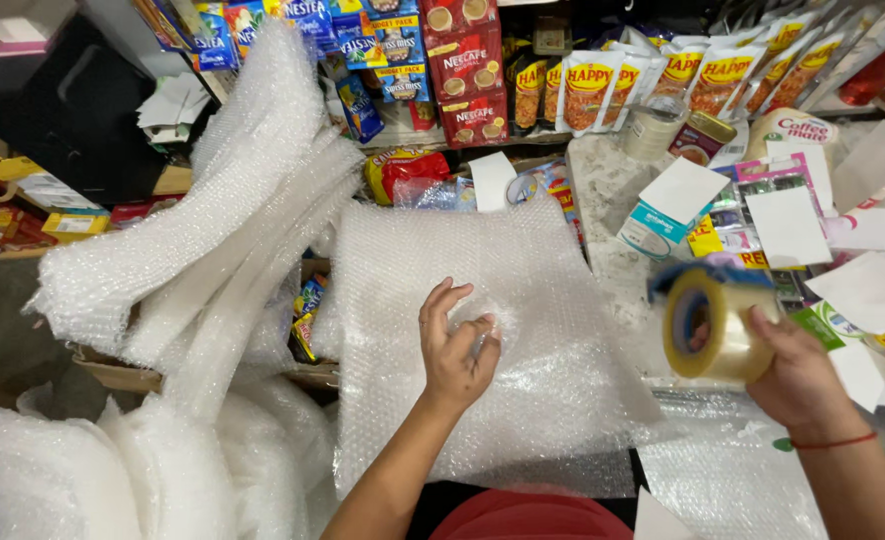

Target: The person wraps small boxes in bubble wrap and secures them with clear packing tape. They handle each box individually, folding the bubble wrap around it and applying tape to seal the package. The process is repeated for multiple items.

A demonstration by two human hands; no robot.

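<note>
The left hand point(455, 350) lies on a small object wrapped in clear bubble wrap point(483, 335), with the fingers curled over it and pressing it down; what is inside the wrapping cannot be told. This bundle rests near the middle of a large flat sheet of clear bubble wrap point(523, 290), which is spread in front of the person. The right hand point(798, 375) is closed around a roll of clear yellowish packing tape in a blue dispenser point(708, 325) and holds it up beside the right edge of the sheet, above the counter; a thin red string point(833, 441) goes around this wrist. To the left of the sheet, long folded strips of white bubble wrap point(223, 220) hang over an open brown cardboard box point(123, 375), and more white wrap is heaped below. On the speckled stone counter point(603, 190) to the right lie blank white paper cards point(788, 225) among small colourful packets, and a white and teal box point(653, 230) is just beside them. On the shelf behind stand red rectangular boxes point(468, 70) piled one over another, blue boxes point(393, 50) to their left, and a row of white pouches with orange and yellow labels point(663, 85) to their right. A red and yellow bag point(398, 170) lies under the shelf.
</note>
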